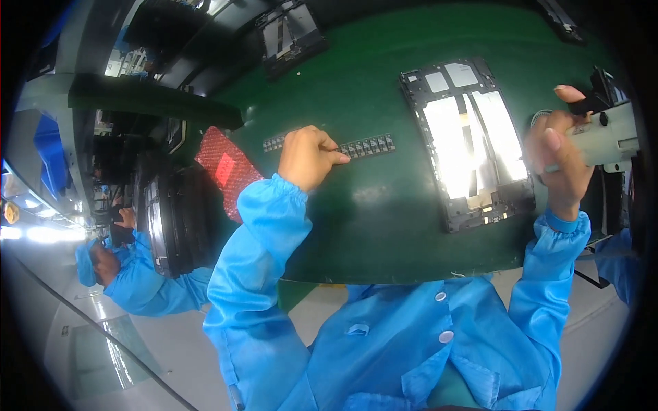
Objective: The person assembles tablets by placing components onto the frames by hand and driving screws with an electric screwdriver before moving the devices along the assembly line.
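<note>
My left hand pinches a narrow strip of small dark parts with thumb and forefinger. The strip lies on the green table, and the hand covers its middle. At the right, my right hand is raised with curled fingers against a pale green device. What those fingers grip is hidden. Between my hands, nearer the right one, a large tablet-like device frame lies flat, with shiny silver panels and a black border.
A red bubble-wrap pouch lies left of my left forearm. Another device frame sits at the far side of the green table. Dark frames stand stacked at left, beside a co-worker in blue. A dark beam crosses the upper left.
</note>
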Demonstrator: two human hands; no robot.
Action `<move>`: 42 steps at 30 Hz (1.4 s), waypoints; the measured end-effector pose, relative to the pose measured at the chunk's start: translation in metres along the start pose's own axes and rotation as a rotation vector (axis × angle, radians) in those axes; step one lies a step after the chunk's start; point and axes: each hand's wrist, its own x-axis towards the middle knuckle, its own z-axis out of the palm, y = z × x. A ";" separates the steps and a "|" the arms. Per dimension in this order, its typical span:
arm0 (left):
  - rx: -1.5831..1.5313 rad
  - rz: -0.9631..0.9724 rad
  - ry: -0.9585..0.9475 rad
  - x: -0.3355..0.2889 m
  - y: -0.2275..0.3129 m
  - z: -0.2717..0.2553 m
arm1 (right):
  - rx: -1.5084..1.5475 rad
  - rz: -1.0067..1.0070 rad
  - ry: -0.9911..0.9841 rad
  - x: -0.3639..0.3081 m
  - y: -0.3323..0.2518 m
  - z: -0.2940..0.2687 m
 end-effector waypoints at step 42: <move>-0.976 -0.150 -0.111 -0.032 0.109 0.085 | 0.126 0.185 -0.174 -0.011 0.004 0.036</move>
